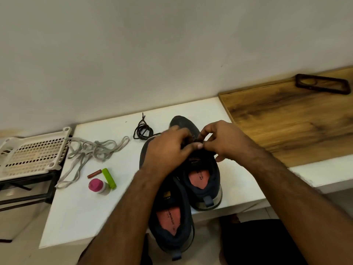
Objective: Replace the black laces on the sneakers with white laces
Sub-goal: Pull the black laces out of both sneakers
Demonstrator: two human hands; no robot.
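Both your left hand and right hand pinch the black lace on the far sneaker, apparently to unthread it, white laces waiting left of it.

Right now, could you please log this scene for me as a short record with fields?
surface: white table
sneakers: two dark sneakers, side by side, toes toward the wall; right sneaker, left sneaker
left hand: fingers curled at the right sneaker's lacing
right hand: pinching at the same spot
removed black lace: coiled behind the sneakers
white laces: loose tangle at left, one end on the white rack
stage: white lacing not started
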